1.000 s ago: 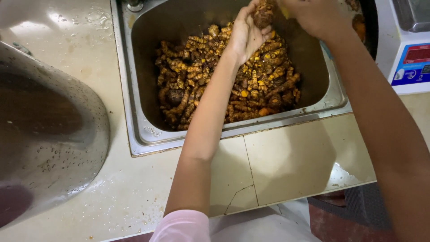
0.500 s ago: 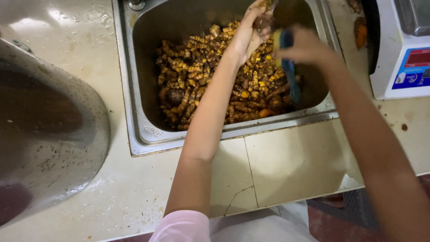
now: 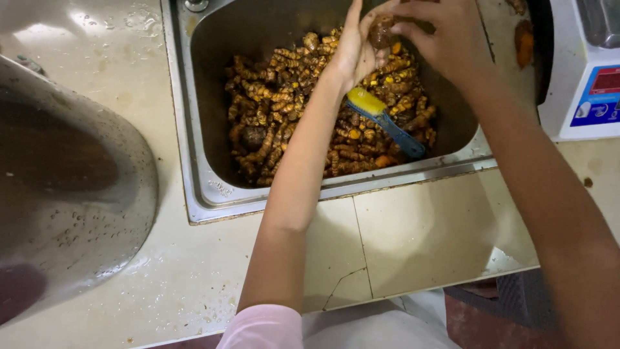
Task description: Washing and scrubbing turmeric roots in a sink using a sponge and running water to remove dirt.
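Both hands over sink (image 3: 194,129): left hand (image 3: 355,48) and right hand (image 3: 445,39) fingers pinched on brown root piece (image 3: 381,29). Brush (image 3: 384,119) just below, handle toward right.

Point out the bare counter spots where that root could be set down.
Free: the tiled counter in front of the sink, between both forearms, and the wet strip between the sink and the big metal bowl. Crowded: the sink, heaped with roots and a brush; the scale fills the right corner.
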